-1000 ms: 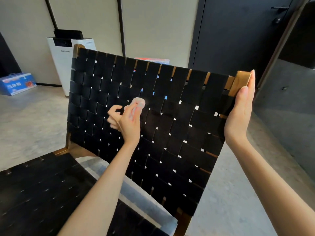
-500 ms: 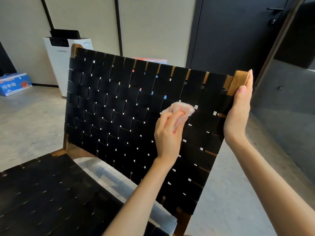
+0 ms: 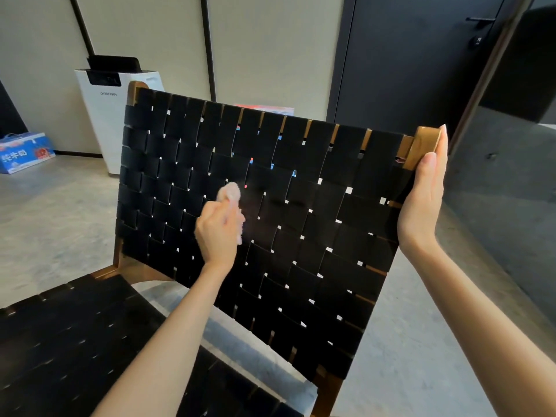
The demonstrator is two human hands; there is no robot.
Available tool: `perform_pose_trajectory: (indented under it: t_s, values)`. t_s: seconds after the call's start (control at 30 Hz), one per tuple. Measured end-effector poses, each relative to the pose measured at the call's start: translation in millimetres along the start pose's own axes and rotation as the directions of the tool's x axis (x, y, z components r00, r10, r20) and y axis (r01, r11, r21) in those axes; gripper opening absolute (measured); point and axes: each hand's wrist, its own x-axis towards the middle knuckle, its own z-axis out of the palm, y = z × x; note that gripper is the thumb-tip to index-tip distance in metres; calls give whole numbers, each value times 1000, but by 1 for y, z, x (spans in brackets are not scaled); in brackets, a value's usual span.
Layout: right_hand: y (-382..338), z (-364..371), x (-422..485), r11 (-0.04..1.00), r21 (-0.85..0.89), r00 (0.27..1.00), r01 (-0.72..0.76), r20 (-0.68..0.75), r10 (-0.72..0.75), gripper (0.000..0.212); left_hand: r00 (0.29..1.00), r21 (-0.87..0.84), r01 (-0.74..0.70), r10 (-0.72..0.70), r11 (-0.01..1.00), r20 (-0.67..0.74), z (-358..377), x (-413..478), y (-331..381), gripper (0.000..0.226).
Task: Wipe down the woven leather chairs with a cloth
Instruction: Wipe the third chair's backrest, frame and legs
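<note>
A chair with a wooden frame fills the middle of the view. Its backrest point(image 3: 316, 224) is woven from black leather straps, and the woven seat point(image 3: 75, 341) lies at the lower left. My left hand point(image 3: 218, 233) presses a small pale pink cloth point(image 3: 231, 192) against the middle-left of the backrest; hand and cloth are motion-blurred. My right hand point(image 3: 424, 203) grips the right edge of the backrest, fingers up along the wooden top corner point(image 3: 422, 145).
A white air purifier point(image 3: 111, 115) stands behind the chair by the wall. A blue carton point(image 3: 25, 152) sits on the floor at far left. A colourful box point(image 3: 264, 109) shows above the backrest. A dark door point(image 3: 421, 55) and dark wall panel point(image 3: 511, 182) are to the right.
My left hand swept the cloth right across the backrest, then back left to the middle-left. My right hand has kept its hold on the right edge.
</note>
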Motion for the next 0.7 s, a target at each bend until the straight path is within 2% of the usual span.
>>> perform_pose_trajectory:
  t_s: [0.03, 0.1, 0.17, 0.2, 0.3, 0.33, 0.4, 0.47, 0.53, 0.63, 0.67, 0.7]
  values:
    - [0, 0, 0, 1000, 0, 1000, 4, -1, -4, 48, 996, -18, 83, -84, 996, -20, -2, 5, -1, 41]
    - [0, 0, 0, 1000, 1, 1000, 6, 2, -6, 49, 998, -32, 57, -58, 998, -8, -2, 5, 8, 33]
    - [0, 0, -1, 1000, -9, 1000, 6, -4, -6, 49, 994, -64, -75, 80, 995, 78, 7, -11, 25, 17]
    - [-1, 1, -1, 1000, -14, 1000, 6, -4, -6, 49, 982, -94, -133, 145, 987, 125, 13, -23, 37, 16]
    - [-1, 1, -1, 1000, -20, 1000, -2, -6, 2, 50, 868, -202, -424, 460, 883, 188, 28, -56, 59, 22]
    - [0, 1, 0, 1000, -22, 1000, -3, -8, 3, 51, 840, -204, -462, 500, 863, 210, 29, -58, 62, 19]
    - [2, 0, 0, 1000, -24, 1000, -5, -10, 5, 54, 836, -149, -484, 506, 862, 212, 28, -53, 62, 15]
    - [1, 0, 0, 1000, -25, 1000, -4, -9, 4, 54, 824, -149, -529, 548, 836, 147, 25, -48, 54, 16]
    - [1, 1, 0, 1000, -17, 1000, -10, -11, 10, 52, 712, -80, -682, 685, 727, 152, 26, -48, 44, 30]
    - [1, 1, 0, 1000, -14, 1000, -14, -13, 13, 52, 628, -148, -732, 743, 665, 231, 27, -42, 38, 42]
    - [2, 1, 0, 1000, -15, 1000, -11, -8, 11, 51, 627, -159, -727, 740, 668, 243, 25, -39, 40, 44]
    - [2, 1, 0, 1000, -17, 1000, -8, -6, 8, 51, 667, -180, -671, 691, 719, 278, 23, -38, 42, 41]
